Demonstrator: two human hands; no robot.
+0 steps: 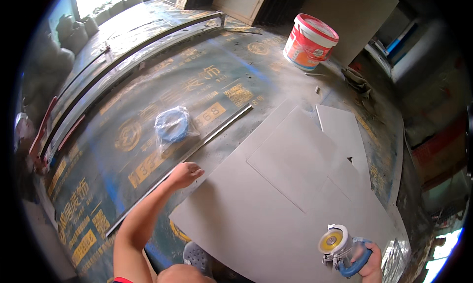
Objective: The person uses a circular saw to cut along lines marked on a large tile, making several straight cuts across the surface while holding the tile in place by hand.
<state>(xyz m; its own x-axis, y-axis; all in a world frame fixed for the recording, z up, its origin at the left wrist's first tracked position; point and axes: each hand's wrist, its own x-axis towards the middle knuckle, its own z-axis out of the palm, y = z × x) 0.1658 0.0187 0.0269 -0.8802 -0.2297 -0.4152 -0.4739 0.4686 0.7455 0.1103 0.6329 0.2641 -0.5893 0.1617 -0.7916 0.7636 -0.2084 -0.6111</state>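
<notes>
In my right hand (374, 262) is a small handheld circular saw (347, 251) with a blue handle, a white guard and a yellow disc. My fingers are wrapped round its handle, and it is over the right part of a large pale grey board (236, 214). My left hand (186, 174) is by the board's left edge, its fingers curled together with nothing showing in them. A long metal straightedge (221, 128) on the floor passes behind that hand and forearm. Rectangular pieces of board (300, 155) lie on top of the large one.
A blue roll in clear plastic (173, 126) lies left of the straightedge. Beyond the boards stands a red and white bucket (310, 42). Another board piece (345, 135) lies at the right. Printed sheeting (157, 91) covers the floor; a long metal rail (133, 40) crosses the far left.
</notes>
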